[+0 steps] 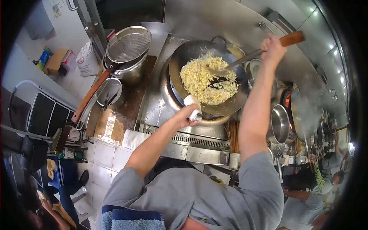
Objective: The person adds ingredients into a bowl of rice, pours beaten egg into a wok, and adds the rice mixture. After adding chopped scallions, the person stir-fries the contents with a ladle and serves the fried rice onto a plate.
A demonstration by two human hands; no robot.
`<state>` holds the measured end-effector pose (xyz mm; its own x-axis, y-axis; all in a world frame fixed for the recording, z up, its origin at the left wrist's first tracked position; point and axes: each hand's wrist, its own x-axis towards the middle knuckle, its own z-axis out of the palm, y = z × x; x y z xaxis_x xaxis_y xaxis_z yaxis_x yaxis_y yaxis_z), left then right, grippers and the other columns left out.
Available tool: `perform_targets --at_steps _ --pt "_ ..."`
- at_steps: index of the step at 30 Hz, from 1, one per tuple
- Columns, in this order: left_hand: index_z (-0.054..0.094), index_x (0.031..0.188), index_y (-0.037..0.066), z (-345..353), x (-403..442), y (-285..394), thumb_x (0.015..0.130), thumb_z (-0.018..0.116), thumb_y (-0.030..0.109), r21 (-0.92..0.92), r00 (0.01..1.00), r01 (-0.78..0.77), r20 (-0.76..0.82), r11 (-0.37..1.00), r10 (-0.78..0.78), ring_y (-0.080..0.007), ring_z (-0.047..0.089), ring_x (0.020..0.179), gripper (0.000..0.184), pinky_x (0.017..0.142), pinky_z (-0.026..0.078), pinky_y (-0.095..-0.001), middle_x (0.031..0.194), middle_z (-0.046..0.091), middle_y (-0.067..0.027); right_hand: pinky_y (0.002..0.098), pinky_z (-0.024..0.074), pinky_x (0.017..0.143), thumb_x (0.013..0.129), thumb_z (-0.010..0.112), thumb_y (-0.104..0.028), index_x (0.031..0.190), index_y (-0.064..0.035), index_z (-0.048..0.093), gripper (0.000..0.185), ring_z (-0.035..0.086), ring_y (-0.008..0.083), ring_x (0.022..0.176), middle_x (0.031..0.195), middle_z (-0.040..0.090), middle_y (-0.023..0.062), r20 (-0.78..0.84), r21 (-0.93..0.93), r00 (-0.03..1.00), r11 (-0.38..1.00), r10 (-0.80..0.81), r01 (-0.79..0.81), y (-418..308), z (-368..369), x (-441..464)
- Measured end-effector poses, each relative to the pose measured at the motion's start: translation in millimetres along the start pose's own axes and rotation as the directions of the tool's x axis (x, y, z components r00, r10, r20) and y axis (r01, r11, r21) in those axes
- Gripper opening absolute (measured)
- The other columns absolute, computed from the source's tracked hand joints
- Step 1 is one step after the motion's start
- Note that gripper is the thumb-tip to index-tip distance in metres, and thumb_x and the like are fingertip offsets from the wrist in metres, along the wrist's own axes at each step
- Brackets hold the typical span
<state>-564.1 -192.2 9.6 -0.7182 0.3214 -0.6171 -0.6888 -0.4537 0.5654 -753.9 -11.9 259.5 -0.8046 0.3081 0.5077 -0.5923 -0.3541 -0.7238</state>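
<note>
A large dark wok (234, 101) sits on the round burner, with egg-flecked fried rice (199, 78) spread over its middle and right side. My left hand (186, 117) is closed on a folded white cloth (191, 101) at the wok's near rim; any handle under the cloth is hidden. Up at the right, my right hand (273, 49) wraps round a long wok spatula (245, 58) where its metal shaft meets the wooden handle (292, 38). The spatula's head is partly buried in the rice. A bare dark patch of wok shows below it.
A mesh strainer (129, 44) rests on a pot at the left, near a small metal pot (109, 92) with utensils. Bamboo brush (232, 136) stands at the stove front. Steel pan (280, 122) and a flame (288, 100) are at right. Co-workers (303, 207) stand lower right.
</note>
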Motion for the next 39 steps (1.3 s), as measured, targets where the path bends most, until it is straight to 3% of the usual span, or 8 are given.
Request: perform_targets --at_steps 7,10,20,22,26,28,30,39 --pt "0.055 0.088 0.015 -1 0 12 0.078 0.058 0.029 0.05 0.992 0.125 0.016 0.991 -0.126 -0.0134 0.059 0.063 0.017 0.042 0.043 -0.023 0.072 0.058 -0.0006 0.0251 0.0225 0.033 0.074 0.058 0.001 0.067 -0.0073 0.042 0.019 0.032 0.0094 0.032 0.046 0.034 -0.0023 0.249 0.011 0.94 0.97 0.232 -0.242 -29 34 -13" --pt "0.055 0.087 0.014 -3 7 10 0.08 0.056 0.031 0.078 0.994 0.095 0.054 0.992 -0.099 -0.0145 0.061 0.064 0.018 0.042 0.046 -0.0237 0.074 0.059 -0.0014 0.0251 0.0212 0.033 0.075 0.057 0.002 0.067 -0.0077 0.041 0.021 0.03 0.0077 0.033 0.046 0.032 -0.0037 -0.035 -0.028 0.999 0.999 0.027 -0.028 2 32 -86" --pt "0.056 0.089 0.018 -5 3 7 0.079 0.057 0.031 0.09 0.991 0.115 0.064 0.989 -0.121 -0.0125 0.059 0.063 0.016 0.049 0.048 -0.0291 0.074 0.06 0.0009 0.0227 0.0251 0.035 0.081 0.056 0.0 0.063 -0.0086 0.043 0.025 0.035 0.0088 0.035 0.048 0.041 0.0008 0.194 -0.105 0.974 0.985 -0.118 0.141 22 -4 -91" --pt "0.056 0.087 0.017 -6 4 7 0.078 0.06 0.029 0.07 0.992 0.079 0.092 0.994 -0.086 -0.0141 0.059 0.059 0.016 0.046 0.047 -0.029 0.074 0.06 -0.0002 0.0229 0.0274 0.036 0.083 0.054 0.002 0.064 -0.0078 0.045 0.023 0.036 0.0095 0.036 0.048 0.042 0.0004 0.019 0.367 0.96 0.891 0.28 -0.267 -16 -6 -85" --pt "0.054 0.091 0.017 -10 7 6 0.078 0.06 0.028 0.026 0.975 0.096 0.2 0.995 -0.1 -0.0145 0.06 0.06 0.018 0.046 0.048 -0.0271 0.073 0.058 -0.001 0.0233 0.0209 0.035 0.082 0.057 -0.002 0.062 -0.0117 0.039 0.028 0.029 0.0073 0.037 0.048 0.032 -0.0035 0.054 -0.197 0.979 0.959 -0.199 0.206 28 -43 -115" --pt "0.054 0.095 0.017 -9 12 2 0.079 0.061 0.03 0.02 0.982 0.109 0.152 0.994 -0.111 -0.013 0.06 0.065 0.022 0.047 0.049 -0.0257 0.077 0.059 0.0001 0.0237 0.0264 0.037 0.083 0.057 -0.002 0.065 -0.0094 0.045 0.022 0.035 0.0098 0.038 0.05 0.042 0.0011 0.125 0.306 0.992 0.951 0.013 -0.051 12 -30 -51" --pt "0.055 0.101 0.02 -6 3 7 0.078 0.063 0.034 0.059 0.99 0.07 0.118 0.996 -0.077 -0.0111 0.057 0.072 0.028 0.053 0.051 -0.0253 0.089 0.057 0.0026 0.0254 0.0232 0.038 0.085 0.055 -0.008 0.063 -0.0094 0.043 0.025 0.028 0.0105 0.037 0.048 0.031 -0.0009 -0.157 -0.204 0.968 0.966 -0.195 0.162 -40 3 -28" --pt "0.054 0.098 0.01 4 10 6 0.077 0.06 0.019 -0.135 0.997 0.049 0.07 0.99 -0.04 -0.0186 0.06 0.07 0.023 0.06 0.054 -0.0368 0.085 0.058 -0.006 0.025 0.0226 0.036 0.081 0.054 -0.004 0.059 -0.0094 0.039 0.026 0.029 0.0094 0.037 0.046 0.03 -0.0024 0.127 -0.081 0.959 0.966 0.253 -0.244 -48 20 -29"
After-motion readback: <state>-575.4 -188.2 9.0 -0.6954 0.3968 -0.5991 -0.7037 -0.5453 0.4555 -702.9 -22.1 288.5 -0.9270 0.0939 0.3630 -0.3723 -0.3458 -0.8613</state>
